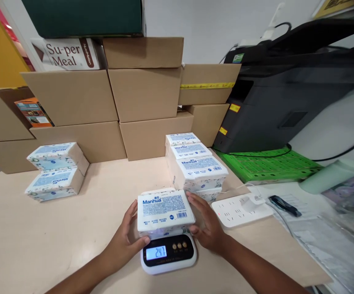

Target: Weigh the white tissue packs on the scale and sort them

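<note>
A white Manhua tissue pack [164, 212] rests on a small white digital scale [168, 254] whose display reads 247. My left hand [124, 239] cups the pack's left side, thumb at its lower front corner. My right hand [205, 225] lies against the pack's right side, fingers stretched along it. Both hands touch the pack while it sits on the scale.
Several more tissue packs [195, 163] stand stacked just behind. Two packs [56, 171] lie stacked at the left. Cardboard boxes [144, 94] line the back. A white power strip [241, 209], a green crate [269, 163] and a black printer [290, 94] are on the right.
</note>
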`<state>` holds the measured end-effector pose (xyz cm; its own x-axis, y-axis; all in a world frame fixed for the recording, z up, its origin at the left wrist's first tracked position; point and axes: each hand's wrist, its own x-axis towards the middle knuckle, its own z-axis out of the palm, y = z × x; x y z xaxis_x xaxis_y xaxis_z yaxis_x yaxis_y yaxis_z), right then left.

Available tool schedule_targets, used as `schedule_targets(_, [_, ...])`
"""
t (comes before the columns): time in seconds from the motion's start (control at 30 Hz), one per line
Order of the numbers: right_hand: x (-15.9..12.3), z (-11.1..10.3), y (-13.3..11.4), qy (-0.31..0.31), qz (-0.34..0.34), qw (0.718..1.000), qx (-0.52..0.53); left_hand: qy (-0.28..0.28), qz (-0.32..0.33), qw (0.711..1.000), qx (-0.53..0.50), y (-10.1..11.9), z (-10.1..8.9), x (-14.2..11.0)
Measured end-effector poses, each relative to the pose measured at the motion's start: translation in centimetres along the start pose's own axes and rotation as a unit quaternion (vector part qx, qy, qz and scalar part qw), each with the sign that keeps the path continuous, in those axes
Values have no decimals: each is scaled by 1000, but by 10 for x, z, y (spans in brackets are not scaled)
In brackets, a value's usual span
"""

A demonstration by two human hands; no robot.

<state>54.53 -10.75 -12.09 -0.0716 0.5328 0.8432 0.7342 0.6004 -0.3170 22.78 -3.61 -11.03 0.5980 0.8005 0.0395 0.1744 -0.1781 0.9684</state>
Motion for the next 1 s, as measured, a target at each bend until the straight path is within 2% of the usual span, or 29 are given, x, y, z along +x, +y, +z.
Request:
schedule_targets(0.37, [-2,5,0,11,22,1000,9,16,-12,1000,-7,-14,-3,0])
schedule_targets(0.67, [-1,6,-1,15,30,999,17,21,-9,1000,0,-6,-4,-1])
schedule_targets(0.87, [-6,10,4,19,52,998,35,19,-1,999,-26,-14,-3,3])
schedule_targets(0.93, [-7,15,3,22,78,995,60,45,10,995,-88,-7,-9,11])
schedule_targets(1.0, [-6,16,-3,52,104,989,90,125,30,977,-167,16,-24,15])
